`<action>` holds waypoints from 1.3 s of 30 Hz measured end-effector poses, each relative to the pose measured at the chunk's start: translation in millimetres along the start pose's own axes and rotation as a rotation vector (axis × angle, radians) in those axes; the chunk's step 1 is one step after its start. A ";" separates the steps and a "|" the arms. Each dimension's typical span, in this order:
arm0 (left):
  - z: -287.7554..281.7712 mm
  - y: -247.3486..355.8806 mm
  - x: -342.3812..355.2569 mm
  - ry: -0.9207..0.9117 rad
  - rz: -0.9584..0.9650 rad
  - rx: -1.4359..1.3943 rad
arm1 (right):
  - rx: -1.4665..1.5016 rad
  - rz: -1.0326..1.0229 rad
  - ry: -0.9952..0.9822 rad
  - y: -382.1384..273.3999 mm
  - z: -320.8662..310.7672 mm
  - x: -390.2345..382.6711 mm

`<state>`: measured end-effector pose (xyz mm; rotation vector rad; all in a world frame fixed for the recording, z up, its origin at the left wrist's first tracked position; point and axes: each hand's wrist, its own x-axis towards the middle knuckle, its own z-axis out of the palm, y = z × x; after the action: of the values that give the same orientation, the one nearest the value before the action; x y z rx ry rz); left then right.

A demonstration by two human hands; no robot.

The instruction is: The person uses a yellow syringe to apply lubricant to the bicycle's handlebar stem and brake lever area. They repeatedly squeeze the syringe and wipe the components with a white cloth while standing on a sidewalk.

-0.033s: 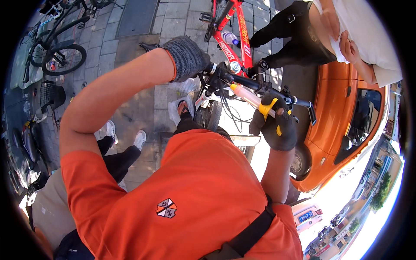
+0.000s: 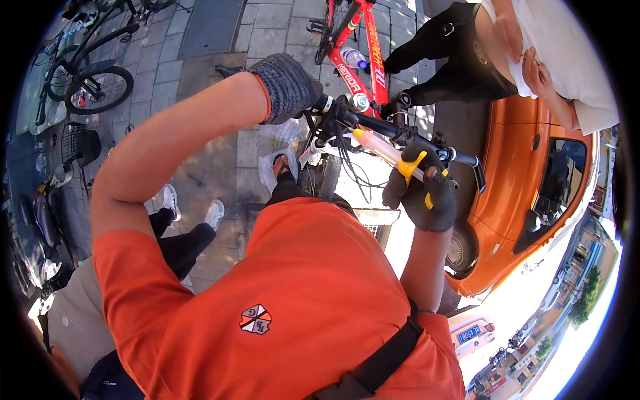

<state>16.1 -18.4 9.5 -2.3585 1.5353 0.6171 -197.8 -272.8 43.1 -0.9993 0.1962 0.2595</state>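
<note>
My left hand (image 2: 283,90), in a dark grey knit glove, is closed round the left end of a black bicycle handlebar (image 2: 380,126). In my right hand (image 2: 427,197), gloved in black, is a syringe (image 2: 381,147) with a clear barrel, pinkish contents and yellow finger loops. Its orange-yellow tip points up-left, close to the brake lever and cables (image 2: 355,175) by the bar. Beyond the handlebar is the red bicycle frame (image 2: 351,80), with a clear bottle (image 2: 353,59) beside it. The glove hides part of the syringe's rear end.
An orange car (image 2: 510,180) stands close on the right. A person in a white top (image 2: 560,47) and dark trousers is at the far right. Another person (image 2: 80,313) is at my lower left. Parked bicycles (image 2: 100,90) stand on the paving at the far left.
</note>
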 end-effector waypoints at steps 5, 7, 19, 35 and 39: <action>-6.2 2.4 -5.6 0.016 -0.013 0.028 | 0.030 0.009 -0.011 3.0 -5.0 1.7; -5.5 3.1 -6.0 0.013 -0.019 0.025 | 0.031 0.007 -0.007 4.8 -7.3 2.8; -7.7 7.6 -5.6 -0.042 -0.049 0.026 | 0.045 0.001 0.008 16.8 -18.8 7.6; -21.4 19.2 -28.0 -0.015 -0.121 -0.113 | 0.042 0.004 0.028 19.7 -18.6 11.2; -16.8 11.5 -7.2 -0.104 -0.103 -0.029 | 0.046 0.007 0.010 19.8 -19.6 10.5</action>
<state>6.6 -24.7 27.9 -2.3688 1.3603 0.7296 -194.6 -278.0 14.0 -0.9545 0.2139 0.2556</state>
